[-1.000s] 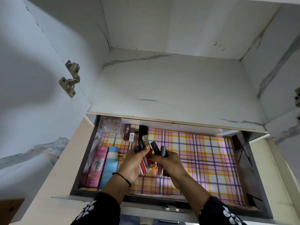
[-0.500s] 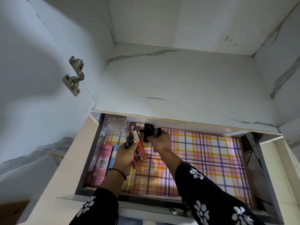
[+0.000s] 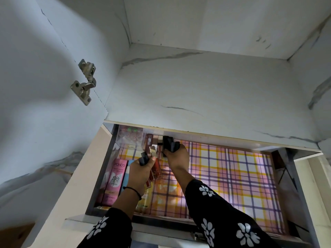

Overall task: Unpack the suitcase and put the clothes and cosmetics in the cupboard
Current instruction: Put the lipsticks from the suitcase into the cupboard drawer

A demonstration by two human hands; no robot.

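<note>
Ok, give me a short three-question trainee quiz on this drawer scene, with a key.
1. True or false: the pink Pond's BB cream box lies along the left side of the plaid-lined drawer.
2. The right hand grips: A) black-capped cosmetic tubes, B) a comb, C) nothing.
3. Which hand wears the thin black wristband?
Key: 1 true; 2 A; 3 the left hand.
</note>
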